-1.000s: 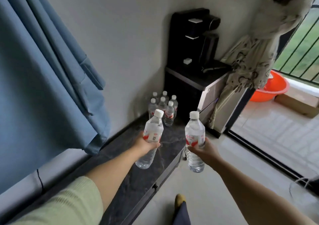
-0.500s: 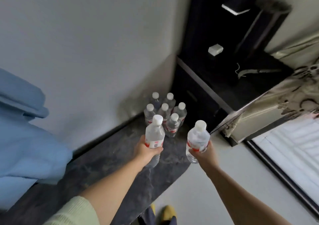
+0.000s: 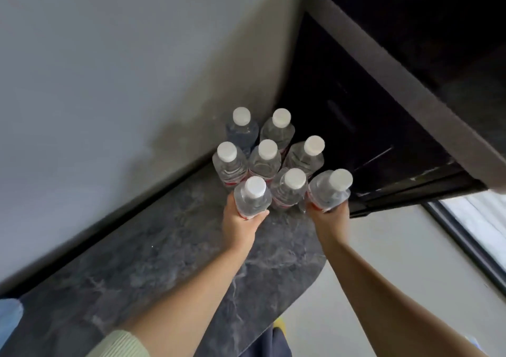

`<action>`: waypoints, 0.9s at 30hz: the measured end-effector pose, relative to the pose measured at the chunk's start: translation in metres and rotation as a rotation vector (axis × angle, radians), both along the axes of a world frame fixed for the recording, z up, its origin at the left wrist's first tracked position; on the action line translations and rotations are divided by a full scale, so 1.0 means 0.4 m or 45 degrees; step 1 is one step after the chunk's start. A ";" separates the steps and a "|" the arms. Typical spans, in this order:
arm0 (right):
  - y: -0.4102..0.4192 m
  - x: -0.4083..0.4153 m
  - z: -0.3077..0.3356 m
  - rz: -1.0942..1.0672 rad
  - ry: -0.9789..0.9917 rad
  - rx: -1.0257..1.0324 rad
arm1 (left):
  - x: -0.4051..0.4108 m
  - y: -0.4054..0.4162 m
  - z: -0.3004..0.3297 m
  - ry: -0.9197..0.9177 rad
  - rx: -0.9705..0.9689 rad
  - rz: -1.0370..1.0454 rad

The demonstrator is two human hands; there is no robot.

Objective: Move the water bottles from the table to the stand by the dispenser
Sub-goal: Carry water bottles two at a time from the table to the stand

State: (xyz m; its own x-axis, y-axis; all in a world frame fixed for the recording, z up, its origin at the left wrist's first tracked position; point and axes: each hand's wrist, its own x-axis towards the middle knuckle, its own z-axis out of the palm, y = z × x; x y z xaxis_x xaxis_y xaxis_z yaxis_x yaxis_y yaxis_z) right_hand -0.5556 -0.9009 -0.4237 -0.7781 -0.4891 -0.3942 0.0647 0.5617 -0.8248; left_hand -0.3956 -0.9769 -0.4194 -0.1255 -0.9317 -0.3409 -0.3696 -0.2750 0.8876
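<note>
Head view, frame centre: left hand [image 3: 242,226] and right hand [image 3: 327,218] each wrap a full, slippery-looking water bottle [image 3: 253,196] mid-body, a sound hold.

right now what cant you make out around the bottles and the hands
Head view only:
- Whether the two held bottles touch the stand: the left hand and right hand hide their bases.
- Label text on the standing bottles: seen from above, blurred.
- The dispenser: dark, top cut by the frame edge.
- Fingers of either hand: wrapped behind the bottles.
</note>
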 end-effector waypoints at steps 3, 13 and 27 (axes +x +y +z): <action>-0.004 -0.003 -0.042 -0.031 -0.018 -0.001 | -0.022 0.013 -0.031 0.023 -0.067 0.059; -0.018 -0.012 0.002 0.101 -0.136 -0.001 | 0.007 -0.016 -0.050 -0.059 0.033 -0.141; -0.014 -0.003 0.432 0.437 0.082 0.113 | 0.055 -0.064 0.361 -0.167 -0.052 -0.383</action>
